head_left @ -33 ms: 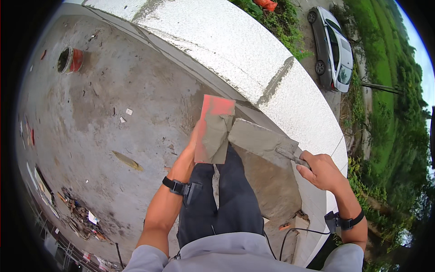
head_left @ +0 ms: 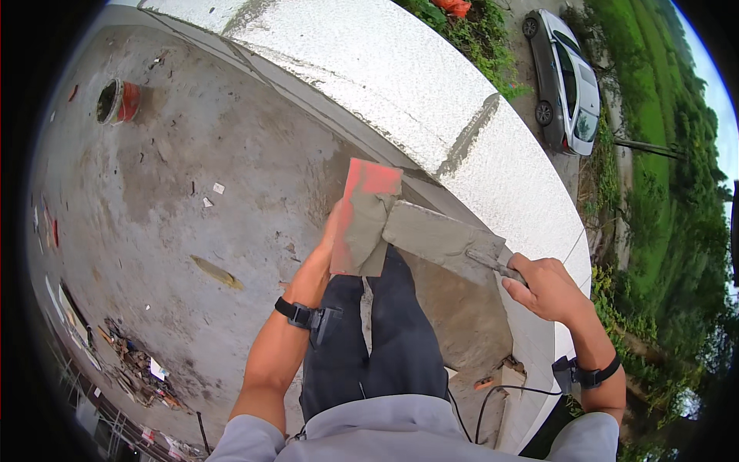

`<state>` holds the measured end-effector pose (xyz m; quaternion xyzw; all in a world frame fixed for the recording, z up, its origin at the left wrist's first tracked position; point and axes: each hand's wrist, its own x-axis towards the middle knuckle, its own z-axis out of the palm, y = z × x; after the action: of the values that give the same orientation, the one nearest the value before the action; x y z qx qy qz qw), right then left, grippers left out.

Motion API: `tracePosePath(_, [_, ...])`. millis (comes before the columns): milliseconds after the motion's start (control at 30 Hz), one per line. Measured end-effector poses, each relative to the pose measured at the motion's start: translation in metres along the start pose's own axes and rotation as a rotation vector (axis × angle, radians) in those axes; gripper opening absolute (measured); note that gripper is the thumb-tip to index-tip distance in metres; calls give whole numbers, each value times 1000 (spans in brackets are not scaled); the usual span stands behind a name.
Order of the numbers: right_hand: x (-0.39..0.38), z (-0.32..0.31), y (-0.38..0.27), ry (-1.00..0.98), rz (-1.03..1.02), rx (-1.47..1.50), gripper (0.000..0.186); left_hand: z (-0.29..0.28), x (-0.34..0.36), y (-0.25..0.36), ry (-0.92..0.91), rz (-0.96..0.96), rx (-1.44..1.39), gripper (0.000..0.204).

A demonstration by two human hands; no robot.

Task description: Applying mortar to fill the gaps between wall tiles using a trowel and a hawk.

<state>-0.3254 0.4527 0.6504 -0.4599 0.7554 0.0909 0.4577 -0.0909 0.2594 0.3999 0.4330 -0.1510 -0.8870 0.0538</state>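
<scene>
My left hand (head_left: 332, 229) is wrapped round the underside of a red rectangular plastering float (head_left: 379, 179), its fingers mostly hidden by it. A grey lump of wet mortar (head_left: 362, 231) covers most of the board's upper face, leaving red at the far end. In my right hand (head_left: 548, 288) is the handle of a steel trowel (head_left: 435, 232). Its long flat blade is smeared with mortar and points left. The blade's tip meets the float's right edge, at the mortar. Both tools are held above my legs, near the low wall.
A white-topped parapet wall (head_left: 531, 179) curves along the right, with grey mortar strips across it. On the concrete floor (head_left: 254, 169) stand a red bucket (head_left: 127, 102) at far left and a debris pile (head_left: 135, 369) at lower left. Beyond the wall a silver car (head_left: 566, 85) is parked.
The trowel blade has shifted slightly left against the float, my right hand with it. The float has tilted or risen a little. Nothing was let go.
</scene>
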Motion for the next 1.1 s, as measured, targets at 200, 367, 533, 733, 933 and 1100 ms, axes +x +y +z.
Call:
tracePosePath(200, [9,3,5,-53,-1,-115,36,-3,11,2,-170,53,341,37])
tracePosePath(367, [0,20,41,7,102,-106,33,-10,5,4,-11,-4,-63,42])
tracePosePath(533, [42,43,85,154,194,211,37,-22,-13,6,71,16,22,45])
tracePosePath(733, [66,38,111,95,255,-2,40,-18,-42,-1,77,-66,26,44])
tracePosePath(933, [35,7,96,86,254,-8,43,-28,-42,-21,87,-88,-51,42])
tracePosePath(1100, [81,8,104,100,240,19,43,-41,-30,-35,59,-110,-143,41])
